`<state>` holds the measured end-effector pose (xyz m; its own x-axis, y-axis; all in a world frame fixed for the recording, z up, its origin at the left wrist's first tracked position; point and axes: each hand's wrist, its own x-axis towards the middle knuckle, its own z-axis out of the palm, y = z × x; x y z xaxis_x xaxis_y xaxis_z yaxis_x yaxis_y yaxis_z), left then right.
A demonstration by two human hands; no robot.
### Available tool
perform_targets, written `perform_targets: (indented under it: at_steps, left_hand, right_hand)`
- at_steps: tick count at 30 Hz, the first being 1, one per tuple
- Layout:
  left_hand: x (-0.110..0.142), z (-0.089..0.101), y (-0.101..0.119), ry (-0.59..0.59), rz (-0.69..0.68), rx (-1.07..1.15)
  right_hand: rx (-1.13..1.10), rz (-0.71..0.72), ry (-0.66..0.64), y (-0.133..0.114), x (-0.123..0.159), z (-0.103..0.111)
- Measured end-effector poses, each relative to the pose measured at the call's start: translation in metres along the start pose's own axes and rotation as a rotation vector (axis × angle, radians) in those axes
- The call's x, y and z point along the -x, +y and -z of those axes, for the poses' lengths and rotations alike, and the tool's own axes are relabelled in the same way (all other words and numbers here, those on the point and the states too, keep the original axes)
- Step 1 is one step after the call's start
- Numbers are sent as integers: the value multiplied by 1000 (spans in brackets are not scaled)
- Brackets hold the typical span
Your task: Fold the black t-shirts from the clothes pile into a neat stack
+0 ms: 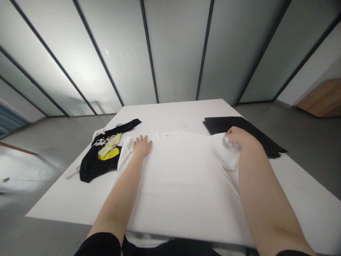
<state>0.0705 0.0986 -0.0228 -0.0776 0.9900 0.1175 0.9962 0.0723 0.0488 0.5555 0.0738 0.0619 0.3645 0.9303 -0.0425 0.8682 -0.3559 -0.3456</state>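
In the head view, both bare forearms reach forward and slightly inward from the near edge of the white tabletop (61, 204). The left forearm (117, 202) angles toward the far left, and the right forearm (266, 199) lies closer to the camera and crosses the near right of the scene.

A white T-shirt (183, 181) lies flat between the hands, with its collar (165, 134) toward the far side and its body running to the near table edge. The left hand (142, 146) rests palm down on the shirt's far left, just beside the left sleeve (124, 153), with its fingers spread wide. The right hand (236, 138) is curled at the far right shoulder, its fingers closed on a bunched fold of the fabric.

Left of the shirt, and touching its sleeve, lies a crumpled black garment with yellow-and-white print (102, 160). A flat black sheet (237, 126) lies at the far right, just beyond the right hand.
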Motion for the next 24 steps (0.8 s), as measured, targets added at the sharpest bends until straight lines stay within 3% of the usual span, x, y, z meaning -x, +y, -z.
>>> perform_targets:
  at_steps: [3,5,9,12,15,19,24]
  left_hand:
    - [1,2,0,-2,-3,-5]
    - [1,2,0,-2,-4,-7]
    - [2,3,0,3,-7,-12]
    - [2,3,0,9,-7,-10]
    - [2,4,0,12,-6,-3]
    - [2,6,1,0,4,1]
    - [3,8,1,-7,-1,-4]
  right_hand:
    - [-17,-32,-83,-26,17,18]
    - [-86,40,-105,-45,33,25]
    - [-377,130,-223,-79,61,32]
    - [-441,118,-242,-89,68,32]
    - [-330,148,-370,-87,63,22]
    - [8,170,-630,-85,55,-4]
    - [187,344,-754,-93,53,-26]
